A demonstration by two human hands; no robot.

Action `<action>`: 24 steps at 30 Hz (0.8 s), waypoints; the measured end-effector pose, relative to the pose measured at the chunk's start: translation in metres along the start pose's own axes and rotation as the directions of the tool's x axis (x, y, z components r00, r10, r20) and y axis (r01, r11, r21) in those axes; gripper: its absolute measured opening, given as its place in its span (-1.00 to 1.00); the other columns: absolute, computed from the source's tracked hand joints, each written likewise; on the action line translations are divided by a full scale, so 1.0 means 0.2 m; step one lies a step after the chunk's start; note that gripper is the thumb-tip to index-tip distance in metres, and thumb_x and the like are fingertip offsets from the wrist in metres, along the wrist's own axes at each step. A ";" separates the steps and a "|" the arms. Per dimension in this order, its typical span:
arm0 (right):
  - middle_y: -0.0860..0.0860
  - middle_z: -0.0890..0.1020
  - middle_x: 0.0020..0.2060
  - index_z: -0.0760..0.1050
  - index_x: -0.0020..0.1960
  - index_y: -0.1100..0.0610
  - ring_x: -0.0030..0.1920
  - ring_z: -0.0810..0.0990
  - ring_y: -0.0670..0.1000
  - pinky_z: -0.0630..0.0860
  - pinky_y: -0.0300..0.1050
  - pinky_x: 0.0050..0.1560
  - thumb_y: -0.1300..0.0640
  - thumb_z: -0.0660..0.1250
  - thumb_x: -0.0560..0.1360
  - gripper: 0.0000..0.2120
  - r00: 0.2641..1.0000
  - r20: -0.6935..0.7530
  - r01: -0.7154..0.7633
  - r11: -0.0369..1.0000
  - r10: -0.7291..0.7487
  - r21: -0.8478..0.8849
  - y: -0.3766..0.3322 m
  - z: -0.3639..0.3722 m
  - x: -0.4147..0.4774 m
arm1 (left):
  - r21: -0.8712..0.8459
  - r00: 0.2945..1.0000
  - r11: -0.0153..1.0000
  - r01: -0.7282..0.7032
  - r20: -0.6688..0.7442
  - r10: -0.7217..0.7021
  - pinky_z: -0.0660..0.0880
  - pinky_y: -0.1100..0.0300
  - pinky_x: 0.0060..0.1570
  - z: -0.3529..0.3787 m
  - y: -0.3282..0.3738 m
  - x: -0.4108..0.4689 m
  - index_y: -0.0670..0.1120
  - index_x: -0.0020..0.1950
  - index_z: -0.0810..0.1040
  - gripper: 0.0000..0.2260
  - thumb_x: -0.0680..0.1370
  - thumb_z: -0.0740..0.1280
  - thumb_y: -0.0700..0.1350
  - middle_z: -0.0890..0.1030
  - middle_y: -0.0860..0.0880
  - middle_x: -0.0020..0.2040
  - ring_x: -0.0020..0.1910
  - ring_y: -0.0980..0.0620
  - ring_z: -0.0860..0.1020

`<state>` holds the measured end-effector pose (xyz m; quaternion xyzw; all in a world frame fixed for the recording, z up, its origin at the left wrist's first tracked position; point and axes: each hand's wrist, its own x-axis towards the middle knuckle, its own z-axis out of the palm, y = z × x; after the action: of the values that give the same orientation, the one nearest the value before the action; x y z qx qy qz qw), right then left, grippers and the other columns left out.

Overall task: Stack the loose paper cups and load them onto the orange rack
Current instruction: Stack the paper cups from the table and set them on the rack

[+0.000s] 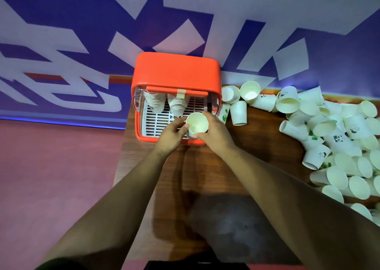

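An orange rack [176, 72] with a white slatted tray [156, 121] stands at the far end of the wooden table. Two stacks of paper cups [155, 102] [177, 106] lean inside it at the back. Over the tray's front right part, a stack of white paper cups [197, 122] stands mouth up, held between both hands. My right hand [216, 132] curls round its right side and my left hand [171, 133] pinches its left side. A heap of loose paper cups [333, 138] lies to the right.
A few loose cups [238, 109] lie just right of the rack. The wooden table [257, 138] ends at its left edge beside the rack, with red floor [51, 167] beyond. A purple and white wall banner [205, 23] rises behind.
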<state>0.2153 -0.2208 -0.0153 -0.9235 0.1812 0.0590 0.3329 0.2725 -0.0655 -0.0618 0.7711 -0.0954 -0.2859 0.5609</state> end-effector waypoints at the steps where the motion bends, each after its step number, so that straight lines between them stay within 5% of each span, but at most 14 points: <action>1: 0.08 0.45 0.38 0.28 0.47 0.13 0.36 0.41 0.08 0.33 -0.14 0.28 0.13 0.56 0.34 -0.22 1.000 -0.001 -0.004 1.000 0.004 0.021 0.01 0.00 0.00 | 0.026 1.000 1.000 0.009 0.003 -0.009 0.49 0.39 0.01 0.01 0.00 0.00 -0.01 0.37 0.51 -0.71 0.65 0.26 -0.03 0.64 0.01 0.16 0.07 0.10 0.62; 4: 0.08 0.41 0.39 0.27 0.47 0.15 0.37 0.39 0.06 0.31 -0.17 0.29 0.09 0.56 0.35 -0.21 1.000 -0.003 -0.007 0.998 0.008 0.064 0.04 0.00 -0.03 | 0.042 0.996 0.998 0.056 -0.070 -0.053 0.51 0.15 0.10 0.03 0.03 -0.03 -0.02 0.37 0.49 -0.68 0.64 0.25 0.02 0.63 0.01 0.18 0.07 0.04 0.60; 9: 0.09 0.41 0.34 0.33 0.44 0.14 0.35 0.41 0.05 0.28 -0.23 0.26 0.02 0.45 0.46 -0.38 0.999 -0.028 -0.036 0.995 0.039 0.094 0.12 -0.15 -0.16 | 0.093 0.979 0.993 0.071 -0.199 -0.052 0.44 0.19 0.08 0.05 0.11 -0.13 -0.15 0.29 0.50 -0.73 0.62 0.29 -0.09 0.59 -0.02 0.07 0.07 0.04 0.56; 14: 0.08 0.39 0.36 0.33 0.43 0.12 0.34 0.43 0.07 0.36 -0.08 0.31 -0.05 0.36 0.52 -0.45 0.996 -0.052 -0.073 0.997 0.071 -0.028 0.43 -0.43 -0.43 | 0.243 0.979 0.969 0.030 -0.202 0.020 0.48 0.09 0.06 0.14 0.19 -0.30 -0.10 0.10 0.55 -0.87 0.58 0.33 -0.12 0.64 -0.04 -0.04 0.01 -0.03 0.60; 24: 0.21 0.47 0.24 0.46 0.33 0.20 0.22 0.51 0.19 0.41 -0.05 0.22 0.05 0.46 0.44 -0.49 0.936 -0.299 -0.201 0.979 0.187 -0.017 1.31 -1.14 -1.14 | 0.602 0.989 0.785 -0.146 0.091 0.114 0.43 0.16 0.10 1.07 0.48 -0.54 -0.15 0.21 0.54 -0.71 0.56 0.35 -0.02 0.56 -0.13 0.11 0.10 -0.08 0.55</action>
<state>-0.0966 -0.4855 0.0581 -0.9072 0.3176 -0.0430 0.2725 0.0831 -0.2216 0.0179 0.8944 -0.2489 -0.2199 0.2997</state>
